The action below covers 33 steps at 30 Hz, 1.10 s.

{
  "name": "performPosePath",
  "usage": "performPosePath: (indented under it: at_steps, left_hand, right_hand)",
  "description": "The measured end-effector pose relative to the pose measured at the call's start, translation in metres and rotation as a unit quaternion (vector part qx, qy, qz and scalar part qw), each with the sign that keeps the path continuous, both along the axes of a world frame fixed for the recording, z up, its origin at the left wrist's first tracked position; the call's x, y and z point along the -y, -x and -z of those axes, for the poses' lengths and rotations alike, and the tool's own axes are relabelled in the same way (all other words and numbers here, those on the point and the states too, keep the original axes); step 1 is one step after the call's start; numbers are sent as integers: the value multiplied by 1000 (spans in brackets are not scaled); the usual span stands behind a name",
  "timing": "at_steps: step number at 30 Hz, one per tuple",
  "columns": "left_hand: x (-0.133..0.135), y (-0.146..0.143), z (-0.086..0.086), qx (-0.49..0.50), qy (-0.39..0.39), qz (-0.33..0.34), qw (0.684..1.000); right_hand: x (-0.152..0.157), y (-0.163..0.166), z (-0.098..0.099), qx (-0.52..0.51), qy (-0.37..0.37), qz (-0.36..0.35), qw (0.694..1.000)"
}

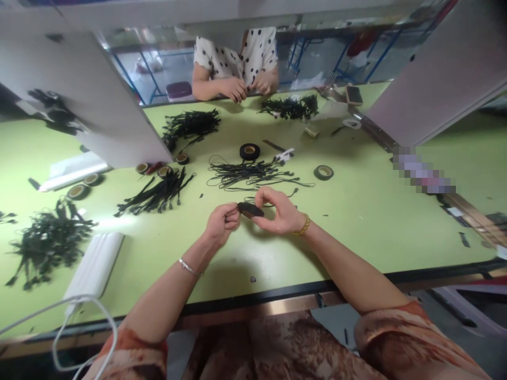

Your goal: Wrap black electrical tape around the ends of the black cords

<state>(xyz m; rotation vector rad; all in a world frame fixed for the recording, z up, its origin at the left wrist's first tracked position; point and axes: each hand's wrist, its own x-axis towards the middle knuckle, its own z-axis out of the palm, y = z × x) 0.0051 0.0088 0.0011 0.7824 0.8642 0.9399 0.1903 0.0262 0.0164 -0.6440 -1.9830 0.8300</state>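
Observation:
Above the green table, my right hand point(279, 211) is curled around a roll of black tape point(250, 210), tilted between thumb and fingers. My left hand point(224, 222) is closed, its fingertips at the roll's left edge. What those fingertips pinch is too small to make out. Just beyond my hands lies a loose bundle of thin black cables point(249, 173) with small connectors. Another black tape roll point(249, 152) lies flat behind the bundle, and a further tape roll point(324, 172) sits to the right.
Across the table, a person in a dotted top point(237, 58) works with both hands near cable piles point(291, 107). More black cables point(158, 192) lie left, beside a white power strip point(95, 264). Upright panels point(119, 95) stand left and right. A metal rail point(374, 132) runs along the right.

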Motion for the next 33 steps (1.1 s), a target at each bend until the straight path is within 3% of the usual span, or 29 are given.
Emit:
performPosePath:
  at_steps: [2, 4, 8, 10, 12, 15, 17, 20, 23, 27, 30, 33]
  left_hand:
    - [0, 0, 2, -67, -38, -27, 997]
    - [1, 1, 4, -158, -102, -41, 981]
    - [6, 2, 3, -329, -279, -29, 902]
    - [8, 3, 3, -389, -360, -1, 848]
    - [10, 3, 2, -444, -441, 30, 780]
    - [10, 2, 2, -538, -539, 66, 645]
    - [11, 0, 2, -602, -565, 51, 563]
    - [14, -3, 3, -663, -560, -37, 495]
    - [20, -5, 4, -664, -574, -89, 471]
    - [25, -7, 4, -682, -557, -59, 470]
    - [22, -9, 3, -719, -479, 16, 504]
    - [18, -12, -2, -724, -374, 77, 574]
  right_hand:
    - [-2, -3, -2, 50, -26, -35, 998]
    - [-5, -6, -4, 60, -1, -49, 997]
    - [-8, -9, -7, 36, 121, 54, 990]
    - [-8, -8, -7, 77, 180, 55, 979]
    - [-7, -5, -6, 109, 243, 10, 964]
    - [-6, 1, -3, 109, 311, -42, 943]
    - [-6, 5, -1, 77, 341, -30, 936]
    - [-5, 9, 1, 9, 396, 27, 918]
    - [-3, 11, 0, -19, 423, 55, 904]
    - [-1, 14, 3, -48, 419, 83, 903]
    - [-2, 17, 10, -104, 418, 124, 894]
    - [-4, 20, 14, -197, 433, 143, 868]
